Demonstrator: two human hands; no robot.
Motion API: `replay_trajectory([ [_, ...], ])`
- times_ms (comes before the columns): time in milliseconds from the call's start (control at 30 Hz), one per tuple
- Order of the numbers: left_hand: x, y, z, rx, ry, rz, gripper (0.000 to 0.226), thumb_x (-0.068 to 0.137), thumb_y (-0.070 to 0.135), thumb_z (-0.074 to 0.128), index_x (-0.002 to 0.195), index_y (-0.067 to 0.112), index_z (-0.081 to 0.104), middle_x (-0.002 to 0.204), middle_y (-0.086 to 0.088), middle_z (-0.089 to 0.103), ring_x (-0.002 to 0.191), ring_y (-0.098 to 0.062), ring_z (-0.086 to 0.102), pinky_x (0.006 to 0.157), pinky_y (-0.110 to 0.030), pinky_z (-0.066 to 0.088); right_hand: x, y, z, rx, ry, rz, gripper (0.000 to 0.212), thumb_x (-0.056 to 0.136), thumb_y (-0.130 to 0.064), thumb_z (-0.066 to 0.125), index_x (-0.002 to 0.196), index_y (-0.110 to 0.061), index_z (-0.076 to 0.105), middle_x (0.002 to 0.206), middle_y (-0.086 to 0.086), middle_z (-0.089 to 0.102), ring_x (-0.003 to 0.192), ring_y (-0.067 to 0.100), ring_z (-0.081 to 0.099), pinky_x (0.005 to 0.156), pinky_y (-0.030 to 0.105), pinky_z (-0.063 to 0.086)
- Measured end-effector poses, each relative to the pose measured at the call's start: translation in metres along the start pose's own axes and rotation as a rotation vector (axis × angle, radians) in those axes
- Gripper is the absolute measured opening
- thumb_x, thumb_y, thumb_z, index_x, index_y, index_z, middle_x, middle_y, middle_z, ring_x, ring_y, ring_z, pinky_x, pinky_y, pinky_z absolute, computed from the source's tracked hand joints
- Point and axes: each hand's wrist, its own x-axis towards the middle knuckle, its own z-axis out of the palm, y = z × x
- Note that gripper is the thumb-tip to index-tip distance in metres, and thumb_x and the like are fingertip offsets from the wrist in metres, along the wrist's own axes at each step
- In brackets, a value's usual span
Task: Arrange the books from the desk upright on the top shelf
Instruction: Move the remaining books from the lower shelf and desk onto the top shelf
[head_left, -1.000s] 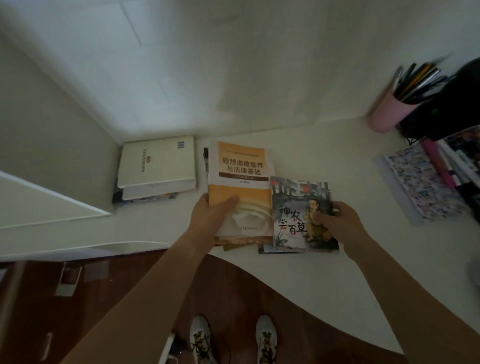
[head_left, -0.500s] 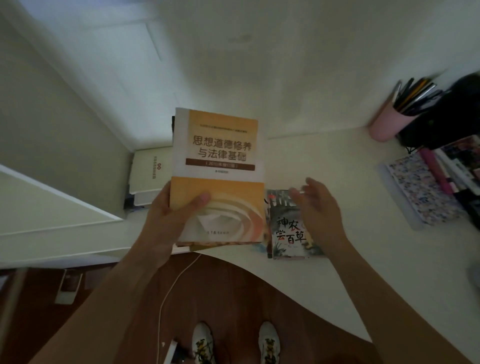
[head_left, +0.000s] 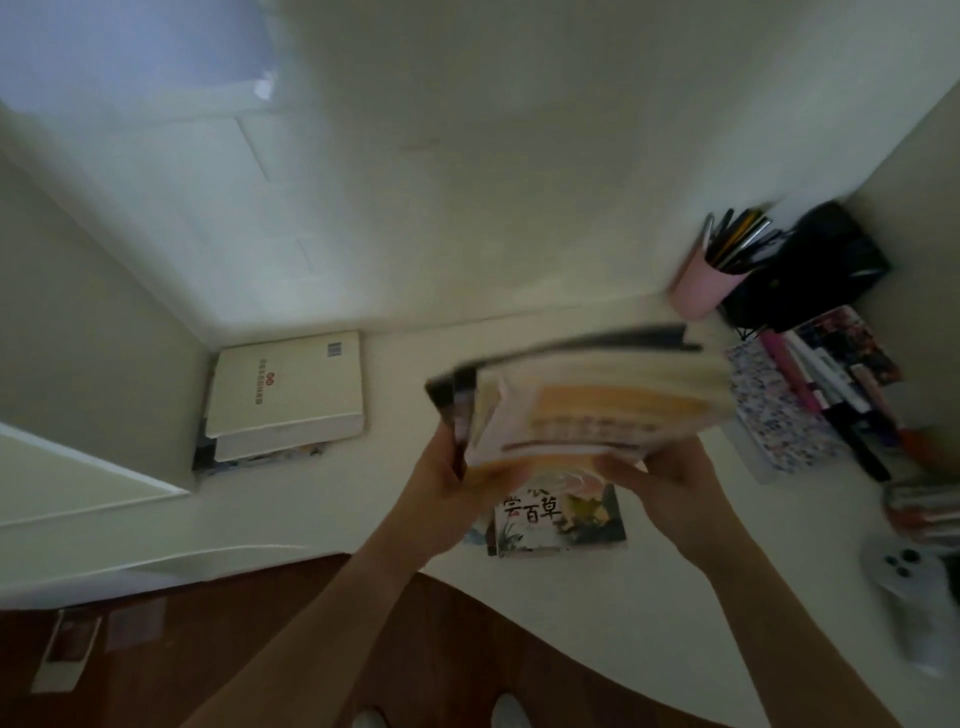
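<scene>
Orange-covered book stack (head_left: 587, 400), blurred and tilted, clasped by left grip (head_left: 457, 480) and right grip (head_left: 670, 478).

A pink cup (head_left: 698, 288) stands at the back of the table (head_left: 597, 613), against the wall (head_left: 467, 156), and holds a bunch of pens (head_left: 737, 241) that lean to the right. Just right of it sits a black bag (head_left: 815, 270). In front of the cup lies a flat notebook (head_left: 774, 410) with a speckled floral cover. A white game controller (head_left: 909, 587) rests near the table's right edge. Below the table's curved front edge shows a dark wooden floor (head_left: 182, 649), and two white shoe tips (head_left: 506, 712) peek in at the bottom.
</scene>
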Motion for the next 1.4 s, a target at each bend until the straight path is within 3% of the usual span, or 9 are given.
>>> replay_trajectory([
  [133,0.006,-0.028,0.018,0.060,-0.029,-0.001,0.051,0.089,-0.013,0.069,0.132,0.001,0.047,0.126,-0.020,0.062,0.112,-0.020,0.068,0.092,-0.033,0.059,-0.007,0.033,-0.016,-0.003,0.099,0.067,0.053,0.084,0.015,0.071,0.125,-0.019,0.062,0.123,0.001,0.071,0.122,0.020,0.064,0.107,0.051,0.051],
  [300,0.010,-0.029,0.026,0.129,0.017,0.113,0.072,0.073,0.011,0.090,0.133,0.010,0.049,0.127,-0.009,0.061,0.120,-0.027,0.062,0.099,-0.044,0.056,-0.004,0.037,-0.024,0.068,-0.020,-0.019,0.050,0.082,0.029,0.059,0.122,-0.001,0.053,0.114,0.000,0.068,0.103,0.018,0.069,0.080,0.035,0.062],
  [500,0.016,-0.019,0.028,0.050,0.059,0.067,0.051,0.075,-0.016,0.081,0.118,0.005,0.062,0.113,-0.007,0.073,0.106,-0.017,0.071,0.081,-0.033,0.062,-0.004,0.039,-0.014,0.054,0.197,0.114,0.048,0.081,0.017,0.071,0.103,-0.025,0.070,0.097,-0.011,0.076,0.096,0.008,0.071,0.091,0.039,0.057],
  [600,0.021,-0.021,0.025,0.023,0.093,0.037,0.058,0.073,-0.014,0.083,0.124,0.002,0.061,0.120,-0.016,0.070,0.113,-0.023,0.069,0.087,-0.036,0.061,0.000,0.040,-0.013,0.061,0.198,0.117,0.053,0.080,0.023,0.067,0.106,-0.024,0.067,0.092,-0.021,0.077,0.090,-0.004,0.071,0.077,0.020,0.060],
  [767,0.025,-0.027,0.029,0.062,0.124,-0.062,0.052,0.075,-0.017,0.080,0.122,0.002,0.068,0.099,0.006,0.079,0.098,-0.009,0.074,0.075,-0.022,0.060,0.006,0.049,-0.004,0.032,0.194,0.138,0.053,0.080,0.017,0.073,0.112,-0.025,0.068,0.113,-0.004,0.074,0.105,0.011,0.070,0.086,0.029,0.059],
  [1000,0.008,0.027,0.025,0.041,0.169,-0.038,0.051,0.072,-0.020,0.079,0.113,0.009,0.071,0.095,0.008,0.080,0.094,-0.008,0.075,0.074,-0.024,0.061,0.004,-0.019,0.006,-0.104,0.060,0.047,0.052,0.085,0.018,0.068,0.103,-0.030,0.064,0.087,-0.030,0.074,0.086,-0.016,0.067,0.069,0.006,0.052],
  [1067,-0.011,0.060,0.018,0.048,0.166,-0.006,0.054,0.070,-0.017,0.083,0.115,0.011,0.072,0.103,0.005,0.080,0.099,-0.011,0.075,0.080,-0.030,0.063,-0.008,-0.052,0.012,-0.140,0.019,0.005,0.053,0.084,0.018,0.068,0.105,-0.030,0.065,0.092,-0.025,0.075,0.090,-0.015,0.067,0.075,0.009,0.055],
  [1167,-0.053,0.128,0.001,0.078,0.165,0.071,0.058,0.066,-0.011,0.088,0.114,0.018,0.073,0.102,0.012,0.079,0.094,-0.005,0.075,0.072,-0.020,0.060,-0.031,-0.117,0.029,-0.123,-0.048,-0.109,0.054,0.083,0.006,0.074,0.126,-0.025,0.061,0.114,-0.016,0.075,0.110,0.000,0.068,0.093,0.027,0.059],
  [1400,-0.159,0.294,-0.050,0.141,0.164,0.399,0.075,0.063,-0.018,0.085,0.128,0.015,0.067,0.117,0.000,0.077,0.108,-0.019,0.074,0.085,-0.033,0.061,-0.082,-0.265,0.104,0.164,-0.213,-0.379,0.068,0.081,0.014,0.067,0.142,-0.012,0.052,0.133,0.013,0.068,0.120,0.036,0.066,0.092,0.050,0.059],
])
